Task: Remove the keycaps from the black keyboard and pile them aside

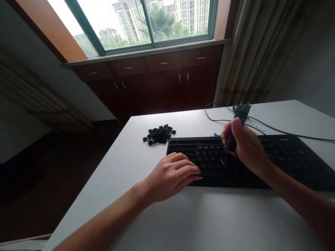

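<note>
A black keyboard (209,173) lies across the white table, and its left part shows bare key sockets where keycaps are off. My left hand (174,174) rests with fingers stretched out over the keyboard's lower left edge, holding nothing. In my right hand (243,141) is a dark cleaning brush (241,113), gripped in closed fingers with its bristles up. From the brush's lower end a wire keycap puller (224,156) points down at the middle keys; whether it touches one I cannot tell. Loose black keycaps (159,134) form a pile beyond the keyboard's left corner.
A thin black cable (288,132) runs over the table behind the keyboard. Something small, blue and white (216,135), sits at the keyboard's back edge, partly hidden by my right hand. The white table (125,209) ends on the left above a dark floor. Cabinets (162,87) stand under the window.
</note>
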{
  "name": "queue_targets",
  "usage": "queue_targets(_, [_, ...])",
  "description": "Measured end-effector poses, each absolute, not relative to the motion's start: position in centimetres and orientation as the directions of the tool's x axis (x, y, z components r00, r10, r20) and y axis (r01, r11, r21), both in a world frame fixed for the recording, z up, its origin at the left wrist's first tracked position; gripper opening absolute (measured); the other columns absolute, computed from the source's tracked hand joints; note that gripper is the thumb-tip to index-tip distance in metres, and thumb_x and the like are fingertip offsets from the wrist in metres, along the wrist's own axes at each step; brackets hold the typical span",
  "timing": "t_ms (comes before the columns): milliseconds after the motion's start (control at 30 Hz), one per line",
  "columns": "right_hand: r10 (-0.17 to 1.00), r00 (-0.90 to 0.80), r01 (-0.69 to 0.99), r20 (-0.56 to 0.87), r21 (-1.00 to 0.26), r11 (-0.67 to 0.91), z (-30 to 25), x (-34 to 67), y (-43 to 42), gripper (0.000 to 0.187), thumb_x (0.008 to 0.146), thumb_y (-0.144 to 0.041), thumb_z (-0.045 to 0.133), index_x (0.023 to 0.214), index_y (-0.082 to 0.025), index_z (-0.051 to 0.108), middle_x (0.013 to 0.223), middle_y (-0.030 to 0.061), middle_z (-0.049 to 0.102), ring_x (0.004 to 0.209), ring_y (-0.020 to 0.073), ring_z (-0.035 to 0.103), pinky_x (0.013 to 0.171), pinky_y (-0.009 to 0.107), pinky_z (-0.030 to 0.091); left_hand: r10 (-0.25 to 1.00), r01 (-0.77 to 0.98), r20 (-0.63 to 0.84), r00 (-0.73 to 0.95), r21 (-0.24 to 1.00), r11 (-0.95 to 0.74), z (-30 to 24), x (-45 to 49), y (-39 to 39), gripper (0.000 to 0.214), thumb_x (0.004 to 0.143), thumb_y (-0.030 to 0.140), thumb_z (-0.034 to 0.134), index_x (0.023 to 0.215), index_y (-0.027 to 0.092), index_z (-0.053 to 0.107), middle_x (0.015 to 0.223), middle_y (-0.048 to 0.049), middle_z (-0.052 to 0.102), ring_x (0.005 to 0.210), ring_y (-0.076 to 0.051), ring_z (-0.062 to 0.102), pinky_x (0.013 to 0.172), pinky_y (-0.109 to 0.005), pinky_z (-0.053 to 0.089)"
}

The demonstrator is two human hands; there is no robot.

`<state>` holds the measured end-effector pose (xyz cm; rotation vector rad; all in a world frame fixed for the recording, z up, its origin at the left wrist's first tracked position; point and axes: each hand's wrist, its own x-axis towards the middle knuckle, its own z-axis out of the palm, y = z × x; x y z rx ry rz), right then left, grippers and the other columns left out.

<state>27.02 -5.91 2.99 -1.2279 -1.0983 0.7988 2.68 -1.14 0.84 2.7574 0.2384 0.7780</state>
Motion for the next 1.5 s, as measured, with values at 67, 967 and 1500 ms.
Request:
queue_targets(67, [0.929, 0.301, 0.097, 0.214, -0.976, 0.194, 3.1, 26.7, -6.1, 0.051, 0.087, -0.070, 0.059, 0.072, -0.021, 0.064, 0.061, -0.0006, 0.059, 0.044, 0.0099, 0.046, 0.037, 0.022, 0.037, 0.211, 0.071, 0.498, 0.841, 0.285, -0.956, 0.9, 2.7, -1.2, 0.011, 0.096, 0.020, 0.065, 0.107, 0.019, 0.067, 0.104, -0.0013, 0.077, 0.090, -0.016, 0.069, 0.082, -0.031, 0.056])
queue_targets(967, [0.952, 0.194, -0.689, -0.237, -0.723, -0.039, 4.6, 28.5, -5.1, 0.029, 0.084, -0.028, 0.065, 0.062, -0.020, 0.048, 0.051, -0.0080, 0.027, 0.043, 0.0074, 0.023, 0.035, 0.019, 0.026, 0.191, 0.062, 0.469, 0.862, 0.276, -0.959, 0.5, 2.7, -1.0, 0.010, 0.097, 0.019, 0.064, 0.107, 0.018, 0.068, 0.104, -0.0021, 0.076, 0.087, -0.016, 0.067, 0.077, -0.031, 0.055])
queue_targets(1500, [0.945, 0.283, -0.427, -0.166, -0.904, -0.030, 3.2, 25.6, -6.0, 0.042, 0.091, -0.029, 0.064, 0.058, -0.021, 0.040, 0.048, -0.0071, 0.030, 0.041, 0.0082, 0.025, 0.038, 0.023, 0.022, 0.185, 0.055, 0.459, 0.869, 0.281, -0.958, 0.4, 2.6, -0.9, 0.013, 0.095, 0.017, 0.067, 0.108, 0.018, 0.067, 0.106, -0.0023, 0.075, 0.088, -0.017, 0.066, 0.078, -0.032, 0.054])
